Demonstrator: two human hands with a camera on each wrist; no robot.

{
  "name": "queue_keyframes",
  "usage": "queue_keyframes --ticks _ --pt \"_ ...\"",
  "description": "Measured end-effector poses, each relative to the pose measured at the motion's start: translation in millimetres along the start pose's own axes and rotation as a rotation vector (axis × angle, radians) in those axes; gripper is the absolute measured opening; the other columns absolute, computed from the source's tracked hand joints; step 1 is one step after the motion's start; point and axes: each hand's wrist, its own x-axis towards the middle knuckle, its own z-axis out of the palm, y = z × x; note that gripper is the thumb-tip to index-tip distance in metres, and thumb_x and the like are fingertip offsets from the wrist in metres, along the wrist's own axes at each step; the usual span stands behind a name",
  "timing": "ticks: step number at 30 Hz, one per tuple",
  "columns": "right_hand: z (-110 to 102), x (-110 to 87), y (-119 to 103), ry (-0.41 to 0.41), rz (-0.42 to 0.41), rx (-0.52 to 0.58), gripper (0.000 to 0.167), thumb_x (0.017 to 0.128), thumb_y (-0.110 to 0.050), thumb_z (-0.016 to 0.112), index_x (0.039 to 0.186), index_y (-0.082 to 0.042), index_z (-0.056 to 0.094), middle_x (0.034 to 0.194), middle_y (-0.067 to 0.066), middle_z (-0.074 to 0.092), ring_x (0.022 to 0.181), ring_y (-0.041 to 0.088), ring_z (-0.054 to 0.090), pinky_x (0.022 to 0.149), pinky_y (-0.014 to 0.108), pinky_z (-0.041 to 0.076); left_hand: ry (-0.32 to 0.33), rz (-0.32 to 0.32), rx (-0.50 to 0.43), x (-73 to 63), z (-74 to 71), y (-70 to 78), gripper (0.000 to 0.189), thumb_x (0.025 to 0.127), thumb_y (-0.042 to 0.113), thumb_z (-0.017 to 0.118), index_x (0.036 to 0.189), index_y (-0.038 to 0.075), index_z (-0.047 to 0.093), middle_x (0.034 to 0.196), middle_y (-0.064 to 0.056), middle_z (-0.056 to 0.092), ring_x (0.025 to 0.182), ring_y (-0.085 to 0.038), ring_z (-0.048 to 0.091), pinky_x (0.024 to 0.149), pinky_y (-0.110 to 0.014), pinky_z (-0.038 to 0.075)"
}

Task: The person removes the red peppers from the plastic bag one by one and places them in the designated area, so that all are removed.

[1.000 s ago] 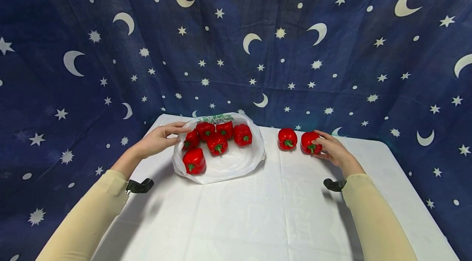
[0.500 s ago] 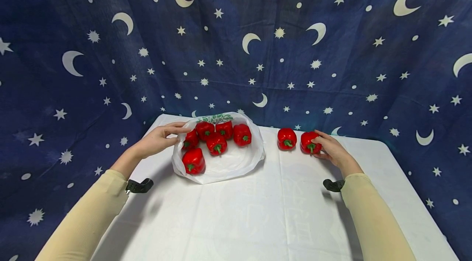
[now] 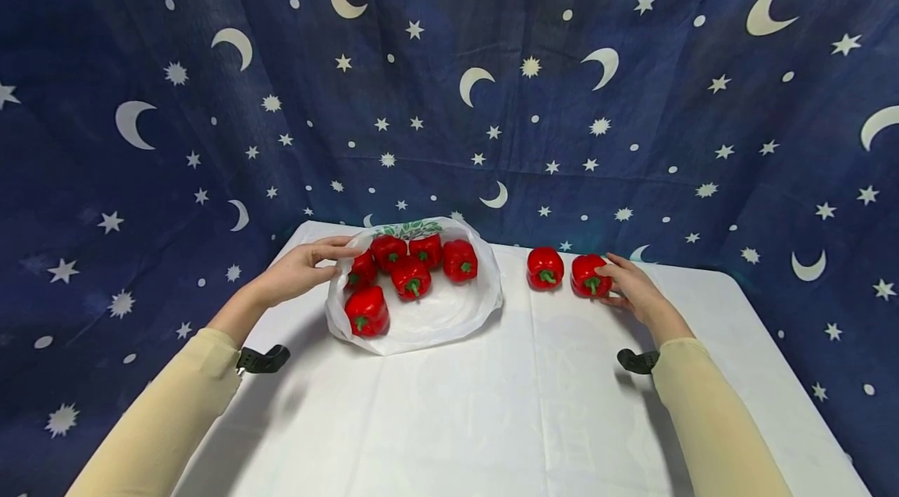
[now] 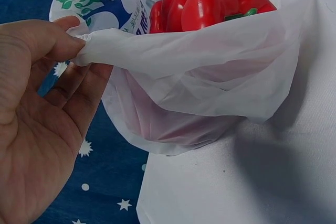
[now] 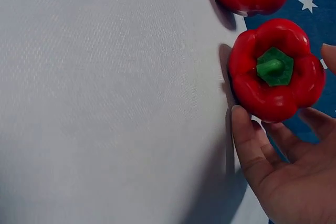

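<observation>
My left hand (image 3: 298, 271) pinches the rim of a white plastic bag (image 3: 442, 329) between thumb and fingers. In the left wrist view the bag's edge is drawn out toward the thumb, and a tree print shows on its inner wall. Several red bell peppers (image 3: 410, 277) with green stems lie inside the open-mouthed bag. Around another bell pepper (image 5: 278, 69) on the table, my right hand (image 5: 289, 166) has its fingers spread loosely, fingertips at its lower side. A small gap shows between the thumb and the pepper in the right wrist view.
One more red bell pepper (image 3: 545, 268) stands between the bag and the right hand's pepper. The white-covered table (image 3: 456, 419) ends at its back edge against a dark blue curtain (image 3: 421, 91) with stars and moons.
The right hand's fingers have loosened slightly away from the pepper, which has stayed in place. The left hand and the bag have not moved. The head view has shifted slightly.
</observation>
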Motion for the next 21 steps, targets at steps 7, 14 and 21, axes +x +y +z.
queue_keyframes --ticks 7,14,21 --pt "-6.7 -11.2 0.2 0.062 -0.065 -0.007 0.079 0.104 -0.035 0.049 0.166 -0.010 0.006 0.166 0.027 0.017 0.145 0.048 0.031 0.110 0.052 0.041 0.003 -0.006 -0.007 -5.1 1.0 0.8 0.039 0.104 0.008 0.055 0.143 0.011 0.062 0.161 -0.013 0.036 0.150 -0.041 0.025 0.114 -0.062 0.030" --pt "-14.7 -21.4 -5.0 0.156 -0.143 -0.033 0.076 0.104 -0.036 0.049 0.165 -0.007 0.015 0.164 0.026 0.023 0.143 0.048 0.033 0.111 0.057 0.038 0.002 -0.006 -0.002 -4.6 1.3 0.6 0.039 0.104 0.008 0.055 0.143 0.010 0.062 0.161 -0.013 0.035 0.151 -0.041 0.024 0.114 -0.062 0.030" --pt "-17.1 -34.3 -18.9 0.197 -0.242 -0.051 0.072 0.105 -0.038 0.049 0.164 -0.008 0.020 0.162 0.024 0.031 0.144 0.044 0.035 0.107 0.048 0.045 0.008 0.002 0.008 -0.5 0.4 0.1 0.039 0.104 0.007 0.054 0.142 0.011 0.063 0.161 -0.012 0.036 0.151 -0.040 0.025 0.114 -0.063 0.029"
